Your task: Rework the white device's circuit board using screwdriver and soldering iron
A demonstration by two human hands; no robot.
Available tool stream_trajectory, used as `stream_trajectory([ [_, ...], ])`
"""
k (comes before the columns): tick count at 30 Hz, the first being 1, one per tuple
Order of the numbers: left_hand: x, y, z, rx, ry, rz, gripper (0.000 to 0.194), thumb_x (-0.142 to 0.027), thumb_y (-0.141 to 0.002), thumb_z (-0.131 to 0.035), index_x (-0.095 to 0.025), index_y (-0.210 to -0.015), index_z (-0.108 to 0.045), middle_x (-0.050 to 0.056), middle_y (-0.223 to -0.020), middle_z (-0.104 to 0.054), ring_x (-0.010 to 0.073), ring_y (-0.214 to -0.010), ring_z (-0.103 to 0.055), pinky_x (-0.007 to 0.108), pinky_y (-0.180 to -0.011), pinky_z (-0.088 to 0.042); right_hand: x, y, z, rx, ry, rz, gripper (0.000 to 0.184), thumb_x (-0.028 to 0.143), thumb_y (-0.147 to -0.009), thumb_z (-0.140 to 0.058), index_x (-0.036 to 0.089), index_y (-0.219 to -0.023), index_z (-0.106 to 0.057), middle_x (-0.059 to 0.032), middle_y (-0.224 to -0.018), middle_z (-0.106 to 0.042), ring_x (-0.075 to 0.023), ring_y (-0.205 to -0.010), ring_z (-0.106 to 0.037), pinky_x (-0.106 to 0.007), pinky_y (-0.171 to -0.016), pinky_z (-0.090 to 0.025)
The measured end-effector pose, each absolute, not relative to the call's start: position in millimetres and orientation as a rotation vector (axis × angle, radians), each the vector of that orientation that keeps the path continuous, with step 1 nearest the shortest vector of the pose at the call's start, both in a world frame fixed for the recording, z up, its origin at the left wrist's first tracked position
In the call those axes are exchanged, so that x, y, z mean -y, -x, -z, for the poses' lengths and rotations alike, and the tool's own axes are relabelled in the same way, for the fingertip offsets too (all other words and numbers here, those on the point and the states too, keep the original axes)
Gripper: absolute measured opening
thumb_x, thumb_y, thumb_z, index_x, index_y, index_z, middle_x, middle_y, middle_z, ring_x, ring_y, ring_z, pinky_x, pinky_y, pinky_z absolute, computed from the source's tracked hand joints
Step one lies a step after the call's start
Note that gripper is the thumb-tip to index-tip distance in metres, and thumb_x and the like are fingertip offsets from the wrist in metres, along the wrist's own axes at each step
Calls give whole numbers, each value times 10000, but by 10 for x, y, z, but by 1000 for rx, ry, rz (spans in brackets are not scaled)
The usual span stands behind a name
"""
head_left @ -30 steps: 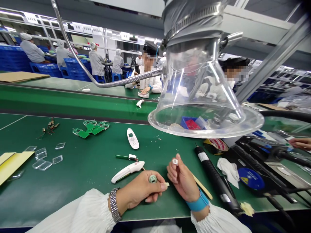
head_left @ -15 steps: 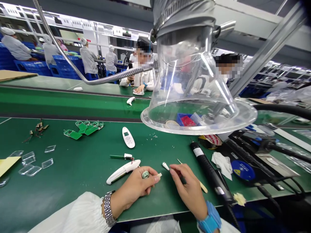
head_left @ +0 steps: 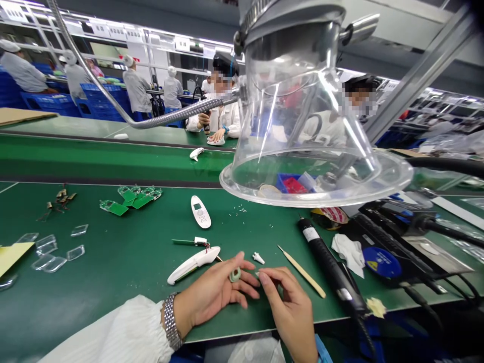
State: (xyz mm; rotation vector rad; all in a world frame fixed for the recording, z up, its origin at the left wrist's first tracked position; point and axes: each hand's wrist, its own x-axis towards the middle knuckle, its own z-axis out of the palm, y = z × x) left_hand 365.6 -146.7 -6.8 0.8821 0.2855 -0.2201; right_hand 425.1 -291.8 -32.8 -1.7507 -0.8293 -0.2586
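Note:
My left hand (head_left: 223,286) is held palm up over the green bench with its fingers apart and nothing in it. Close beside its fingertips, my right hand (head_left: 289,297) pinches a small whitish piece (head_left: 257,274), mostly hidden by the fingers. A small white cone-shaped plastic part (head_left: 258,258) lies on the bench just beyond both hands. Left of my left hand rests a curved white plastic housing (head_left: 193,265), with a narrow green circuit board (head_left: 187,241) wired to it. Farther back is a white oval cover (head_left: 200,212) with a window. A thin pick with a pale handle (head_left: 304,275) lies right of my right hand.
A clear fume hood (head_left: 302,126) hangs low over the bench. At right lie a black electric screwdriver (head_left: 327,262) and a crumpled white tissue (head_left: 348,254). Green circuit boards (head_left: 132,197), clear plastic windows (head_left: 49,254) and tiny scattered bits (head_left: 240,210) lie about. A co-worker (head_left: 219,121) sits opposite.
My left hand has opened and no longer holds the whitish piece; my right hand now pinches one. The white cone-shaped part, earlier at my right fingertips, lies apart from them.

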Motion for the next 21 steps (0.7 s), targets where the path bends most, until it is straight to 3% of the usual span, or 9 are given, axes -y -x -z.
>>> stream_trajectory([
  [3,1448,-3677,54,-271,-709,279,472,-505,-870,-393,-83,-899,-604,86,-764,-635,156,-716,-636,261,-665,-492,2867,-4250,304,1029,1799,513,102,137,-851,-578,199,-899,-642,-21,-755,-607,-140,-699,-544,-249,-609,-466],
  [7,1441,-3682,77,-331,-654,262,426,-430,-896,-385,-76,-870,-621,68,-677,-637,133,-651,-622,248,-670,-476,2795,-4217,307,1250,1850,735,138,100,-843,-573,167,-932,-655,-52,-764,-611,-160,-701,-510,-280,-598,-463],
  [15,1406,-3685,100,-337,-632,213,307,-314,-886,-448,-73,-950,-628,110,-858,-692,127,-717,-639,237,-683,-450,2815,-4179,369,1385,1958,837,276,106,-874,-514,143,-1124,-622,-111,-901,-620,-204,-808,-530,-329,-663,-499],
  [18,1443,-3694,71,-335,-636,158,327,-314,-900,-410,-76,-941,-630,131,-907,-697,151,-778,-661,261,-733,-460,2937,-4222,470,1446,1884,843,236,121,-866,-533,144,-1080,-629,-122,-979,-618,-227,-899,-555,-345,-735,-500],
  [21,1472,-3613,46,-340,-655,17,283,-314,-874,-460,-89,-858,-632,112,-805,-698,157,-751,-675,270,-741,-473,3034,-4312,565,1445,1782,770,164,183,-866,-560,201,-1008,-641,-88,-979,-636,-213,-882,-590,-338,-748,-500],
])
